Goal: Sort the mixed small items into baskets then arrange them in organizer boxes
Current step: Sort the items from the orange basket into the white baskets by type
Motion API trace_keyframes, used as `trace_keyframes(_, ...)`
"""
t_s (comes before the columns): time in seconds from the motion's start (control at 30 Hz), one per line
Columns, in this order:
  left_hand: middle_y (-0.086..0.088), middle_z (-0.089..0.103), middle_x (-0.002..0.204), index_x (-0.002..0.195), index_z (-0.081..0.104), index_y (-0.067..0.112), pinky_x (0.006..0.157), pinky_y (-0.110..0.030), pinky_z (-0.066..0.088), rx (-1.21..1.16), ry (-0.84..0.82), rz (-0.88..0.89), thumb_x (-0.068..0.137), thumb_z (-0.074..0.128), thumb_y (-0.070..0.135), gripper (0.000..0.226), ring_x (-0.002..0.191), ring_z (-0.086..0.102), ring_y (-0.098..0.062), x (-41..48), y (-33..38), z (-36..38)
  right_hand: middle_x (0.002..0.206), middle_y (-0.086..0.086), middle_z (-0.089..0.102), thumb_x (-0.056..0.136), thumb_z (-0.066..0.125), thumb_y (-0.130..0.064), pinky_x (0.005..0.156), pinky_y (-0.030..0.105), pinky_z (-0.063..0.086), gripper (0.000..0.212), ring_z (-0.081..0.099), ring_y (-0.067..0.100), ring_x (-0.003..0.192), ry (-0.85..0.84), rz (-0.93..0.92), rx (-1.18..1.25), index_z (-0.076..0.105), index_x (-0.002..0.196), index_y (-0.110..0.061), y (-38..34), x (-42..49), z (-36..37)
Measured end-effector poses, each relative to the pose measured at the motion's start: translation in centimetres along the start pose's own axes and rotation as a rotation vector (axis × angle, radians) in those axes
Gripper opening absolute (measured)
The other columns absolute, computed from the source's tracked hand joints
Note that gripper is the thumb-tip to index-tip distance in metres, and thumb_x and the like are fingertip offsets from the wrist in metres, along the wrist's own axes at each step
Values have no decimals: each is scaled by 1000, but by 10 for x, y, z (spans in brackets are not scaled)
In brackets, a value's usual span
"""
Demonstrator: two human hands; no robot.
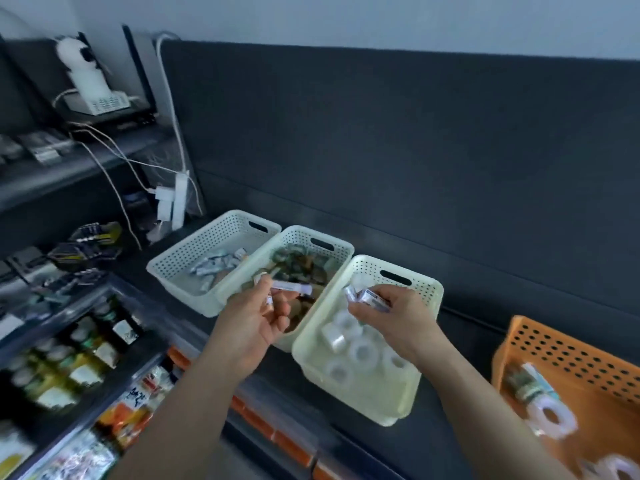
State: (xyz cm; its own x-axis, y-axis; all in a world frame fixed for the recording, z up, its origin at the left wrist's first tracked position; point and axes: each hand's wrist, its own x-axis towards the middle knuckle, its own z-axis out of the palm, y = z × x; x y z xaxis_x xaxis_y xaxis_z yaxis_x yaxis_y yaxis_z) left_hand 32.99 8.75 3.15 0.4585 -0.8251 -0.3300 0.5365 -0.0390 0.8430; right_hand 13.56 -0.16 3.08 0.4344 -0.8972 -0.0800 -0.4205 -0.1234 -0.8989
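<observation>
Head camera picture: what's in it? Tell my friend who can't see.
A person's left hand holds a small white tube over the middle basket of three pale ones, and the right hand holds small packets over the right basket, which holds tape rolls. An orange basket stands farther right.

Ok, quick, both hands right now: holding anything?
Left hand: fingers pinch a small white tube.
Right hand: grips a few small packets.

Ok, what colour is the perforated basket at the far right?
The far-right basket is orange, with round holes in its wall; head view shows it best.
</observation>
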Motion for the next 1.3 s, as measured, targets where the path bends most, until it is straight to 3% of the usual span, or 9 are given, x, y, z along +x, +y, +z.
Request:
trace_keyframes(0.13,-11,69,73,98,59,1,47,-19,45,177,102,30,100,46,28,30,59,51,-11,31,57,-77,45,-12,53,80,74,-27,44,17,35,25,45,4,41,-12,-39,41,59,64,-15,-42,31,74)
trace_keyframes(0.27,-3,64,63,95,59,5,50,-23,45,367,156,19,99,49,31,28,59,53,-13,67,101,-133,76,11,70,82,72,-33,59,34,53,23,66,24,61,-17,7,32,67,90,-12,-63,63,134)
trace_keyframes(0.4,-13,62,80,93,60,4,58,-29,47,593,111,44,99,48,31,30,65,54,-17,116,126,-173,74,-12,55,83,69,-36,54,18,39,39,46,0,58,32,-31,-91,63,115,-13,-74,100,174)
trace_keyframes(0.53,-14,65,76,84,61,8,57,-29,46,902,10,73,99,48,33,32,64,55,-18,161,129,-188,75,-4,61,82,68,-31,52,16,35,21,52,9,64,-3,-97,-251,66,91,-12,-85,139,193)
trace_keyframes(0.73,-4,68,81,90,61,10,65,-30,49,1144,-103,76,95,55,32,24,65,62,-10,216,128,-187,89,-2,67,84,69,-29,63,28,51,19,64,18,79,-147,-129,-408,66,99,-18,-91,193,215)
trace_keyframes(0.93,-8,70,92,97,64,14,68,-33,52,1504,-312,-84,91,60,37,24,73,64,-19,254,120,-194,112,2,62,87,65,-30,88,35,48,34,57,20,100,-435,-197,-756,63,118,-16,-84,235,236)
trace_keyframes(1.0,-8,68,91,94,62,12,69,-34,53,1526,-329,-106,95,55,31,20,74,63,-20,263,117,-196,108,2,62,89,60,-29,84,34,46,28,57,22,98,-491,-187,-781,65,113,-15,-81,247,238)
trace_keyframes(1.13,-1,50,76,73,48,14,59,-30,36,1617,-254,185,95,51,20,23,71,50,-18,276,115,-199,109,5,55,92,54,-24,80,33,46,23,55,22,92,-393,-178,-827,64,110,-15,-75,265,240)
trace_keyframes(1.3,-6,58,93,95,56,10,69,-35,47,1768,-275,421,92,50,14,7,83,57,-23,290,110,-198,116,5,49,92,51,-16,83,33,52,26,57,21,93,-324,-144,-937,59,117,-17,-64,273,252)
